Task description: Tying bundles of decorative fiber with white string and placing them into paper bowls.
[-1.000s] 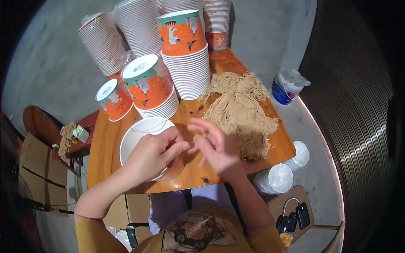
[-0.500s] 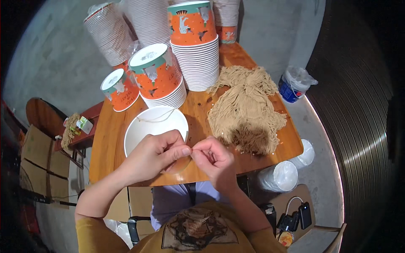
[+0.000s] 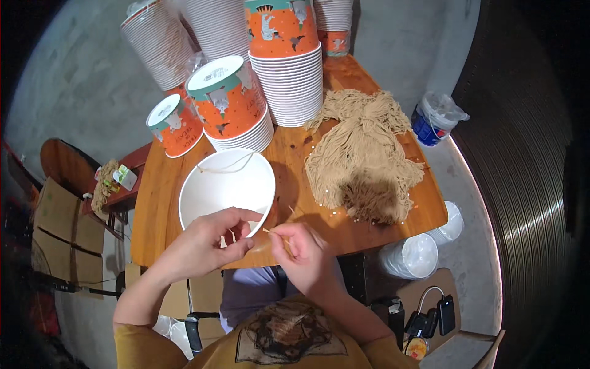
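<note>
My right hand [image 3: 301, 249] pinches a short, thin tan strand [image 3: 267, 230] between thumb and forefinger, just off the rim of a white paper bucket. My left hand [image 3: 212, 243] is in front of that white bucket [image 3: 200, 184], its thumb and forefinger apart and nothing seen between them; whether it touches the bucket I cannot tell. The bucket's mouth faces up toward me. Inside, near the far rim, a thin looped cord [image 3: 230, 169] hangs across the wall. Right of the bucket lies a large bundle of tan yarn [image 3: 362, 154], darkened by shadow at its near end.
Stacks of orange-and-green paper buckets [image 3: 221, 101] stand upside down along the table's far side. Small white bits dot the wooden table [image 3: 289, 212] around the yarn. On the floor at right are a blue pail [image 3: 427, 126], plastic-wrapped white buckets [image 3: 415, 255] and a cabled black device [image 3: 445, 313].
My hands have parted: they met at the fingertips before. The left has moved left and its fingers have opened; the right still pinches, with the strand now visible.
</note>
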A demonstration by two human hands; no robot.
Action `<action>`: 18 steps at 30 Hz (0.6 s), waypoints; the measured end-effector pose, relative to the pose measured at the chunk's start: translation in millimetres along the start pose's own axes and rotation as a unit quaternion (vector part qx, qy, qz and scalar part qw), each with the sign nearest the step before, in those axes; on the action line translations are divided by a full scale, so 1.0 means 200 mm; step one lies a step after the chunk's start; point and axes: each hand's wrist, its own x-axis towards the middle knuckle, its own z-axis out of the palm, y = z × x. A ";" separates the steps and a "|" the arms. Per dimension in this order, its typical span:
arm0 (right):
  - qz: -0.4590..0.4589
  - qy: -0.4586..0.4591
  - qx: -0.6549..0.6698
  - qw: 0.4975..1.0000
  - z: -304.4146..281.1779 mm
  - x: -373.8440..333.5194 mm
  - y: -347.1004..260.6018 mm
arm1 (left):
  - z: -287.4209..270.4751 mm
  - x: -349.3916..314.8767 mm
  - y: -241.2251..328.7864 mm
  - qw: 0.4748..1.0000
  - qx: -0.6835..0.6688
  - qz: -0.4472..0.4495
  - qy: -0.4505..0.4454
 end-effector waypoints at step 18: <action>-0.090 0.072 -0.016 0.993 0.10 0.04 0.05 | 0.00 0.06 -0.01 0.983 -0.172 -0.069 -0.013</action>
